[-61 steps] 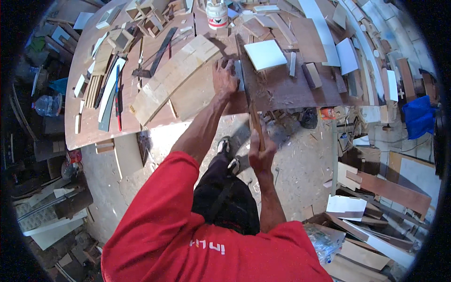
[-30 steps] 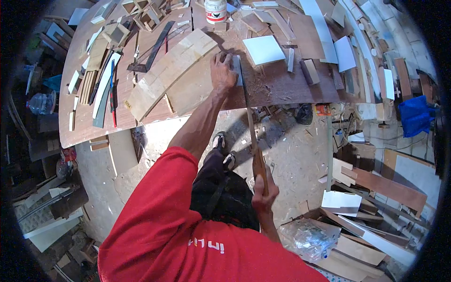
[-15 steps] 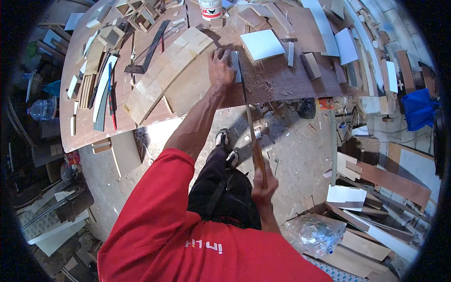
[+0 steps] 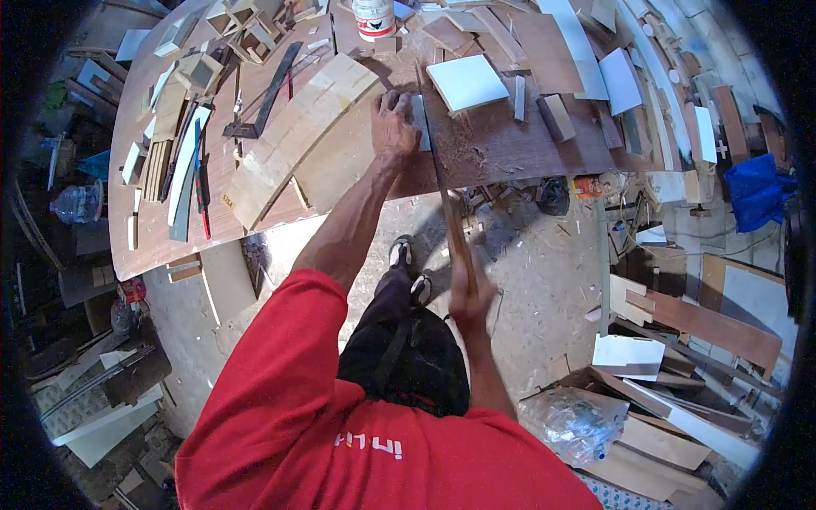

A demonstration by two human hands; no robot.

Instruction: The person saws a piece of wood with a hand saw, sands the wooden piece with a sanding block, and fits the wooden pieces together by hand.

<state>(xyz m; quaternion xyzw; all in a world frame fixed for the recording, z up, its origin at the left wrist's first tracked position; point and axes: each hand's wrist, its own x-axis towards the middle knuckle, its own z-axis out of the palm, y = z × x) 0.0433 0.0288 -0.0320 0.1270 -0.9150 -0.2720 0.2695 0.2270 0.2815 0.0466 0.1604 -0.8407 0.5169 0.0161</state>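
Observation:
My left hand presses, fingers curled and closed, on a small pale board near the table's front edge. Right beside it runs the long thin blade of a saw, seen edge-on, with fine shavings to its right. My right hand is closed round the saw's wooden handle below the table edge, blurred by motion. A long pale plywood board lies left of my left hand, and a white square board lies to the right of the blade's far part.
The brown tabletop holds wood offcuts, wooden frames, a dark square, a red-and-blue strip and a white tub. Offcut piles flank me, with a plastic bag at lower right and a blue sheet at right.
My right hand and the saw went back toward my body, then have moved forward again toward the table. My left hand stays on the small board.

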